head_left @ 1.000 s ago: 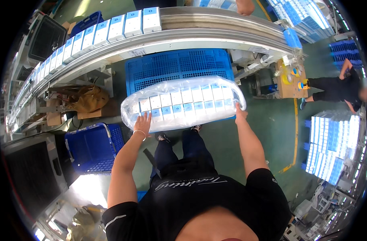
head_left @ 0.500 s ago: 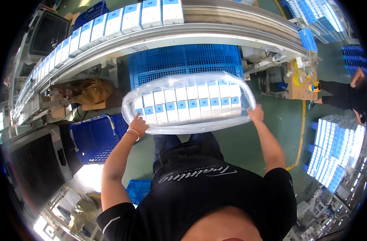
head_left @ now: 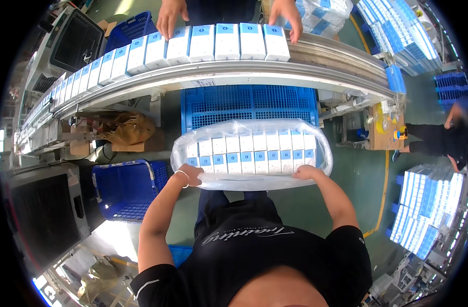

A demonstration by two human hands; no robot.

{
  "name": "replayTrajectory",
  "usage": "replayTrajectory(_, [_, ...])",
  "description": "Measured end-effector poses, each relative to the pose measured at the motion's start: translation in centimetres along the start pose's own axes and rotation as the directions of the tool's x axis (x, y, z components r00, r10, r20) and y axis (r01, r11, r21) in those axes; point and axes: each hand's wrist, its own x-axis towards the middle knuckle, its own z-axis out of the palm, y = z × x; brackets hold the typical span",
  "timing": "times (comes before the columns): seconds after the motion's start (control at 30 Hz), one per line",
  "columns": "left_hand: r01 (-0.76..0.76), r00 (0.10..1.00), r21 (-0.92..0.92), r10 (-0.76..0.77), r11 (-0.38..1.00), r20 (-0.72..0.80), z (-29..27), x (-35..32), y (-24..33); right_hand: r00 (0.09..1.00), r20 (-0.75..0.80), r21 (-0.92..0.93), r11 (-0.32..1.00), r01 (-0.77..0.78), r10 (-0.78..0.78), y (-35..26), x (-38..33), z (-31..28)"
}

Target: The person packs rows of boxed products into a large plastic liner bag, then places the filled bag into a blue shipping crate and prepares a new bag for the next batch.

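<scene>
Left hand (head_left: 190, 175) grips the clear bag (head_left: 244, 182) by its near rim; right hand (head_left: 306, 173) curls there, hold unclear.
Bag, near blue crate (head_left: 252, 105), holds 2 rows of boxes (head_left: 247, 162); likely rim-spreading, next needing even tension.

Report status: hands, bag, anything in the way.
Left hand, right hand at near rim of clear bag. Bag open, two rows of boxes inside. Co-worker's hands over at conveyor, apart from bag.
</scene>
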Motion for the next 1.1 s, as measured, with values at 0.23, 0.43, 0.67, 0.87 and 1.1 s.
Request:
replayTrajectory(0.23, [-0.163, 0.987, -0.377, 0.147, 0.912, -0.072, -4.0, 11.1, -1.0, 0.944, -0.33, 0.22, 0.97, 0.107, -0.029, 1.3, 2.2, -0.6])
replayTrajectory(0.43, [-0.068, 0.663, -0.503, -0.338, 0.862, -0.668, -4.1, 17.2, -2.2, 0.855, -0.517, 0.202, 0.978, 0.06, 0.054, 4.2, 5.8, -2.7])
replayTrajectory(0.67, [0.095, 0.978, 0.037, -0.086, 0.995, -0.19, 1.7, 9.7, -2.6, 0.578, -0.767, 0.399, 0.913, 0.089, 0.279, 0.8, 2.7, -6.2])
replayTrajectory(0.87, [0.13, 0.984, 0.558, -0.174, 0.82, 0.027, 1.2, 2.9, -4.7, 0.3, -0.426, 0.768, 0.517, -0.379, 0.853, 1.9, -2.0, -2.6])
replayTrajectory(1.1, [0.181, 0.937, 0.573, -0.317, 0.799, 0.146, -0.3, 4.1, -3.7, 0.25, -0.633, 0.677, 0.681, -0.28, 0.732, 7.7, -1.3, -5.2])
